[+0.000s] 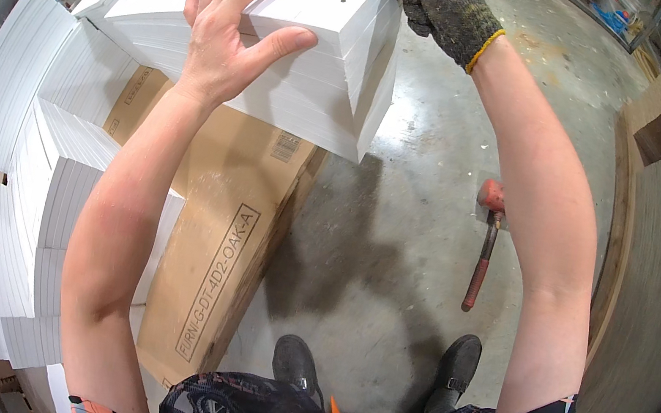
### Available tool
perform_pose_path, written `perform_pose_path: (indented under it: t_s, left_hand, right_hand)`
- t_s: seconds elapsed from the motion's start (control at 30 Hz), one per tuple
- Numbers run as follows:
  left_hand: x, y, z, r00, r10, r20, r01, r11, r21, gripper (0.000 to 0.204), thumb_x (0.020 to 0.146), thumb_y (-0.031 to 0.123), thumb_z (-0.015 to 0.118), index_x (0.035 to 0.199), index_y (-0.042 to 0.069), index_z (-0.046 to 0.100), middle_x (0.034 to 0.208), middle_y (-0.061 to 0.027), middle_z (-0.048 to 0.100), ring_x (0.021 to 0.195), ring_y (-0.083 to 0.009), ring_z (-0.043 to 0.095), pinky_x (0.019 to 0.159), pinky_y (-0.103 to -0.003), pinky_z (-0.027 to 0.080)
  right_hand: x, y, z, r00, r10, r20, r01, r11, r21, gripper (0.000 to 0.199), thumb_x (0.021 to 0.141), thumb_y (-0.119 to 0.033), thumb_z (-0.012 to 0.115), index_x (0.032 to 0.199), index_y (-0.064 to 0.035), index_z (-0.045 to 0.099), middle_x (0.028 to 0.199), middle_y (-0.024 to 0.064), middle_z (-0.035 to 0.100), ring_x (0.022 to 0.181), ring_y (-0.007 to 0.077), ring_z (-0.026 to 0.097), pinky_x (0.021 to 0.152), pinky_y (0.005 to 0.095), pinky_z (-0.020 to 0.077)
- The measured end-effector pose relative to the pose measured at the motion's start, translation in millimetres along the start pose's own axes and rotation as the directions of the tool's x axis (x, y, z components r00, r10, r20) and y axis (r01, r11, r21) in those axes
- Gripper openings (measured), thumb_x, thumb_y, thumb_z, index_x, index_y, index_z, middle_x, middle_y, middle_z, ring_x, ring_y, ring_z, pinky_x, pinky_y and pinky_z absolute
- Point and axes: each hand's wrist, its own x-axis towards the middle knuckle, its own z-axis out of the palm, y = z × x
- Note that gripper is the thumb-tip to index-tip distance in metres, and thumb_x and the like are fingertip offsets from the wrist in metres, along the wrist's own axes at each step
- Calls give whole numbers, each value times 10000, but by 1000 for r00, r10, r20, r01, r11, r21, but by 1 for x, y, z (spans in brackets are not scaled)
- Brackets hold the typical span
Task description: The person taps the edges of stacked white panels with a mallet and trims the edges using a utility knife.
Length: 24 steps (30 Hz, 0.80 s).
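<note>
A tall stack of white flat panels stands at the far middle, its top panel showing small dark holes. My bare left hand lies on the near edge of that top panel, fingers spread over the surface and thumb stretched along the edge. At the right far corner, my right hand wears a dark knit glove with a yellow cuff. Its fingers are curled against the panel's end, and the picture's upper edge partly cuts them off.
A brown cardboard carton lies below the stack. More white panels are piled to the left. A red-headed mallet rests on the concrete floor beside my right forearm. Wooden boards stand along the right side.
</note>
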Motion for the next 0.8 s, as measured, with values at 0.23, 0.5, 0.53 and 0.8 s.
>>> perform_pose_path:
  t_s: [0.23, 0.5, 0.53, 0.8]
  left_hand:
    - [0, 0, 1, 999, -36, -25, 34, 997, -66, 649, 744, 632, 759, 1160, 149, 638, 1326, -30, 607, 1333, -230, 434, 1176, -500, 75]
    - [0, -1, 0, 1000, -21, -19, 20, 999, -46, 647, 750, 641, 745, 1154, 147, 638, 1306, -27, 617, 1322, -225, 435, 1160, -485, 105]
    - [1, -1, 1, 1000, -14, -24, 13, 999, -40, 647, 752, 641, 744, 1153, 145, 639, 1299, -27, 620, 1318, -225, 436, 1155, -477, 116]
    - [0, 0, 1, 999, -2, -44, 0, 999, -47, 650, 761, 632, 740, 1156, 125, 641, 1265, -36, 638, 1284, -230, 452, 1128, -418, 184]
  right_hand:
    - [-9, -14, 2, 999, -50, -2, 49, 979, -198, 415, 960, -403, 624, 707, -75, 610, 558, 8, 528, 415, 116, 446, 393, 300, 331]
    - [-5, -15, -3, 993, -116, 24, 116, 911, -397, 435, 965, -407, 600, 731, -42, 632, 565, 39, 553, 433, 137, 490, 411, 331, 369]
    - [-5, -14, -4, 992, -121, 21, 119, 913, -389, 439, 965, -411, 597, 735, -39, 635, 564, 41, 555, 435, 138, 492, 412, 333, 372]
    - [-6, -17, -6, 995, -93, 34, 98, 904, -417, 461, 964, -436, 590, 750, -33, 656, 565, 51, 559, 455, 143, 504, 435, 339, 385]
